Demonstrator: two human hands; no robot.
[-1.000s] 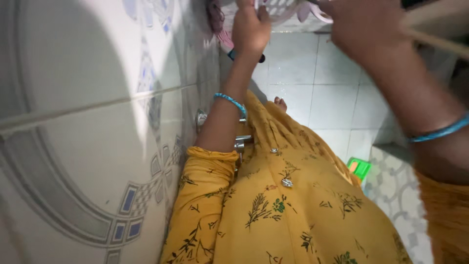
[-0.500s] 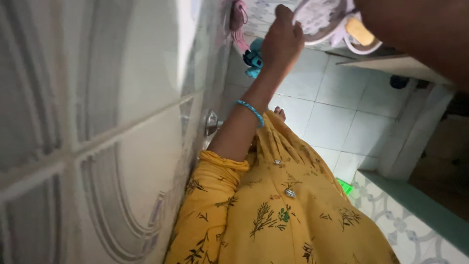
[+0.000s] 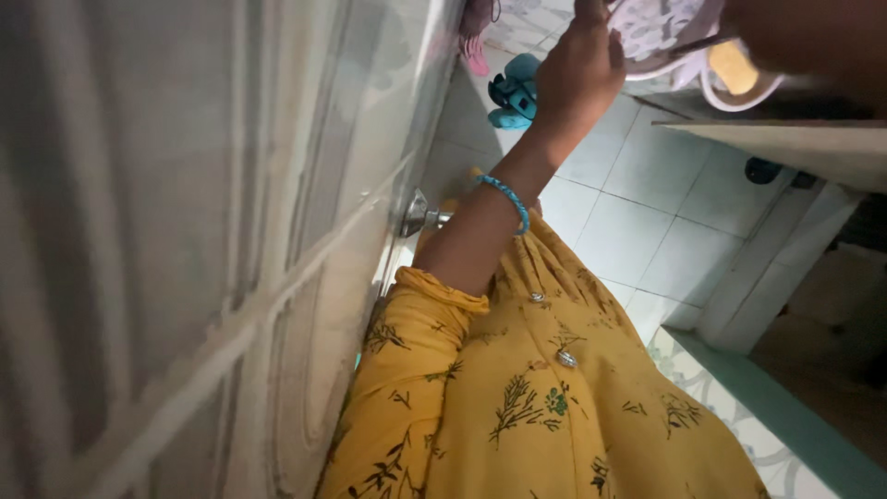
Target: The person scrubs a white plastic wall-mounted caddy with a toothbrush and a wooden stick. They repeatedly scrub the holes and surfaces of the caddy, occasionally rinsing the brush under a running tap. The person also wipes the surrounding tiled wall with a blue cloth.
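Left hand (image 3: 580,74) raised, fingers gripping rim of pale perforated basket (image 3: 661,32) at top edge. Right hand (image 3: 795,32) blurred at basket, grip unclear. Keep basket level; steady both sides.

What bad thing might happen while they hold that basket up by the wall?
1. The left hand grips only the rim of the pale basket, so it might tip, and the yellow bar in it could slide out.
2. The floor is smooth tile; a dropped bar there could be slippery underfoot.
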